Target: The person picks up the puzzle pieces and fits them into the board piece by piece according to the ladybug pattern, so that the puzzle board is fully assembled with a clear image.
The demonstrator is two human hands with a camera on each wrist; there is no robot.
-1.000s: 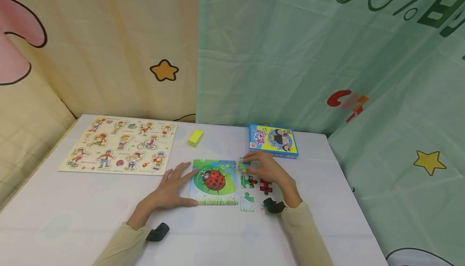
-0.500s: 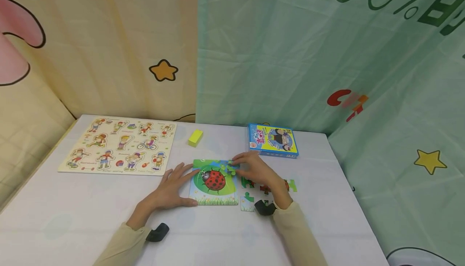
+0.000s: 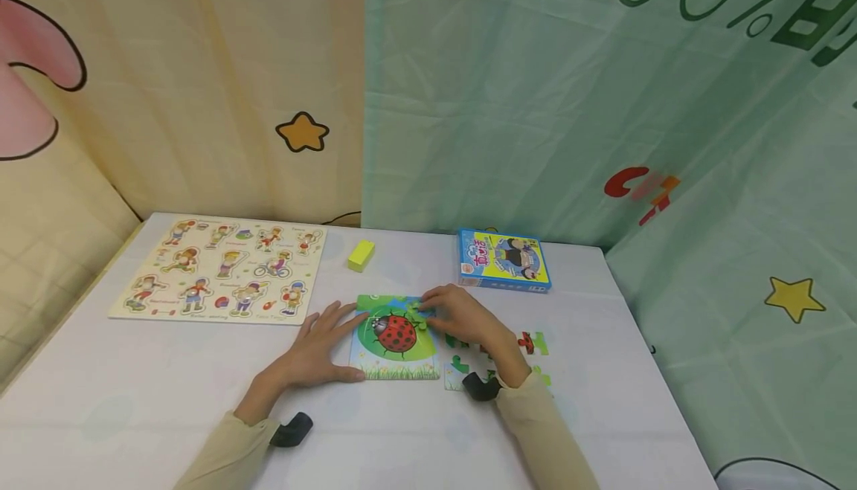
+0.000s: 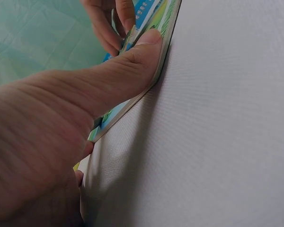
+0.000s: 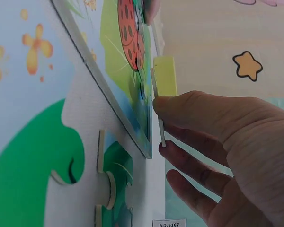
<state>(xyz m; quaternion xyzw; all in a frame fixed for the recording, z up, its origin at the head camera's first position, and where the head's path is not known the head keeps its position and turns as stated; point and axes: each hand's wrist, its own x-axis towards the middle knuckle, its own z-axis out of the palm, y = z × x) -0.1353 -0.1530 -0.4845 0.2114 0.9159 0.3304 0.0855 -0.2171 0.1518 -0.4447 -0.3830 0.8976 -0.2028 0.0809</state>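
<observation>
The ladybug puzzle board [image 3: 396, 335] lies flat on the white table. My left hand [image 3: 311, 352] is spread along its left side, thumb at the near left corner and fingertips on the far left part. In the left wrist view, the thumb [image 4: 137, 59] presses on the board's edge. Between thumb and fingers my right hand [image 3: 465, 317] pinches a green jigsaw piece [image 3: 419, 317] over the board's upper right part. The right wrist view shows that jigsaw piece [image 5: 161, 131] edge-on, raised above the board's surface.
Several loose jigsaw pieces [image 3: 532, 343] lie right of the board, some hidden under the right wrist. A blue-and-yellow box [image 3: 505, 261] stands behind them. A yellow block [image 3: 361, 256] and a large picture board [image 3: 221, 271] are at the back left. Curtains [image 3: 469, 103] close off the back.
My right hand has carried the green jigsaw piece leftward from the table beside the board to over its upper right part. My left hand has stayed in place.
</observation>
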